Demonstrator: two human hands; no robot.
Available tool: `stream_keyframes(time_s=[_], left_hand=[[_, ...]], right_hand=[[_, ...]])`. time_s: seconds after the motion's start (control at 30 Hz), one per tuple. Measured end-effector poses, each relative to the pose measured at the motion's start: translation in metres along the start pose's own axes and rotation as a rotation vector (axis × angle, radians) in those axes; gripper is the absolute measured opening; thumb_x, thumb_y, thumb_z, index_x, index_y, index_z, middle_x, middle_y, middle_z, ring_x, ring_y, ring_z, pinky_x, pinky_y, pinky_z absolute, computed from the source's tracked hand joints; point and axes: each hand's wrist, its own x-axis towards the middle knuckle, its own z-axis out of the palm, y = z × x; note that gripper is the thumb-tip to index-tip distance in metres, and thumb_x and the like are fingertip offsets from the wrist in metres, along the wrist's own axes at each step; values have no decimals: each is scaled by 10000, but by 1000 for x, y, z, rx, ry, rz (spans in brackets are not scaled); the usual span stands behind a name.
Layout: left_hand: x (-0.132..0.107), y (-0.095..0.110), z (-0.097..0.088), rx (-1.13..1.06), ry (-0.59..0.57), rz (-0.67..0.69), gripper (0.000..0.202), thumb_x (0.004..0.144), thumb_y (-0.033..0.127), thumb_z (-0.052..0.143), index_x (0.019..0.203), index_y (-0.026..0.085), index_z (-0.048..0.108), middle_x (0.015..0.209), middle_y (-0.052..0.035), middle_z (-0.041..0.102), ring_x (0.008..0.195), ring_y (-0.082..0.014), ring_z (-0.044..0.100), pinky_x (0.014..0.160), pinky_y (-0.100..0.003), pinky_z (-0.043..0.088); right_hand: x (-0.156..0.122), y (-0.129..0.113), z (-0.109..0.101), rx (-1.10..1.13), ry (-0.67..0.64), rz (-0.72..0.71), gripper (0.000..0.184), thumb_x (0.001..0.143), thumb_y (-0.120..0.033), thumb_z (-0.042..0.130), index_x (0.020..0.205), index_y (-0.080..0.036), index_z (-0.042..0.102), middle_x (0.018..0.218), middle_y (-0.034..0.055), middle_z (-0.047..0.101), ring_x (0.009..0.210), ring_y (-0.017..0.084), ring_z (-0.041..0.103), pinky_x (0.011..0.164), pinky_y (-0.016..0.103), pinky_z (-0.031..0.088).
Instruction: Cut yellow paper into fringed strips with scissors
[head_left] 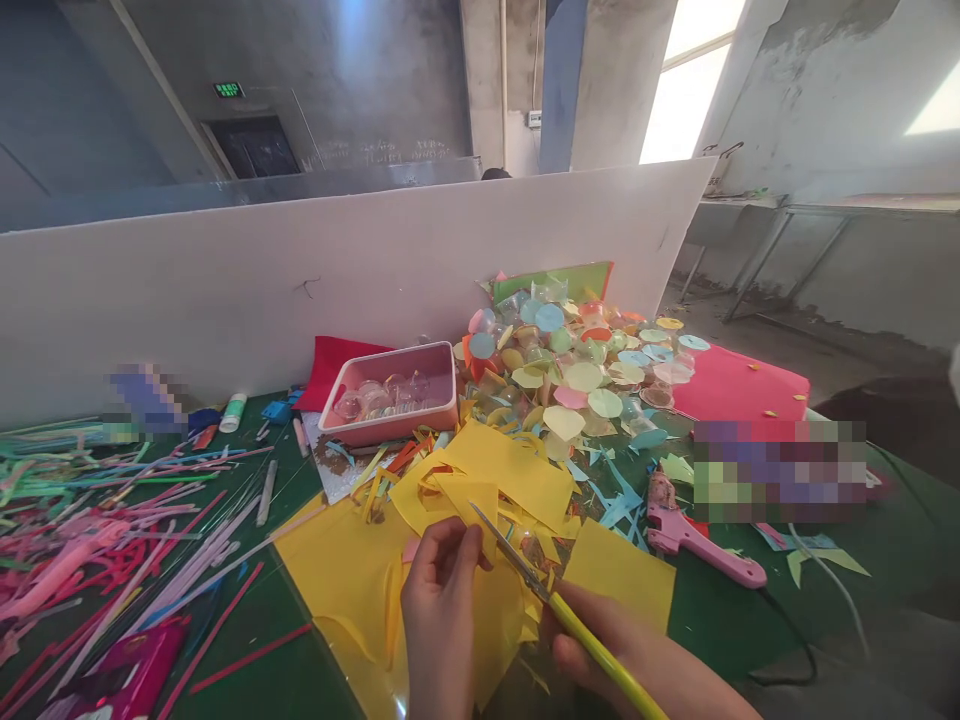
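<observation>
My left hand (442, 580) is closed, thumb against fingers, on a piece of yellow paper (466, 492) in front of me. In my right hand (600, 625) is a pair of scissors (536, 583) with long yellow-green handles. Its blades point up and left, and their tips lie against the yellow piece close to my left fingertips. Whether the blades are apart is hard to make out. Larger yellow sheets (517, 470) and thin offcuts lie around and under both hands. A square yellow sheet (630, 570) rests beside my right hand.
A pink tray (452, 395) holds clear domed pieces. Right of it is a heap of domes with coloured paper discs (581, 375). A pink glue gun (694, 540) with a cord lies to the right. Coloured strips (97, 540) cover the left side. A white panel (360, 265) stands behind.
</observation>
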Motion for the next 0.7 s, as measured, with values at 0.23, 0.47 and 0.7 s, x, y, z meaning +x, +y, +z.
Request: stream_keyframes(time_s=[0.23, 0.47, 0.7], left_hand=[[3, 0, -1, 11, -3, -10, 352, 676, 518, 768, 799, 201, 680, 652, 23, 615, 668, -135, 557, 678, -235, 446], [6, 1, -6, -34, -45, -44, 340, 656, 481, 793, 774, 177, 695, 633, 16, 627, 601, -123, 558, 624, -241, 428], [8, 5, -8, -67, -94, -94, 361, 617, 478, 812, 739, 161, 689, 583, 19, 616, 541, -104, 533, 604, -238, 425]], right_hand=[[5, 8, 1, -88, 38, 53, 683, 748, -873, 395, 759, -193, 452, 712, -37, 408, 666, 128, 337, 582, 257, 248], [5, 8, 5, -53, 7, -9, 704, 725, -899, 373, 771, -199, 423, 717, -40, 382, 651, 120, 299, 557, 245, 249], [15, 4, 13, -15, 66, 24, 694, 726, -889, 396, 771, -198, 439, 714, -35, 394, 658, 125, 328, 562, 244, 271]])
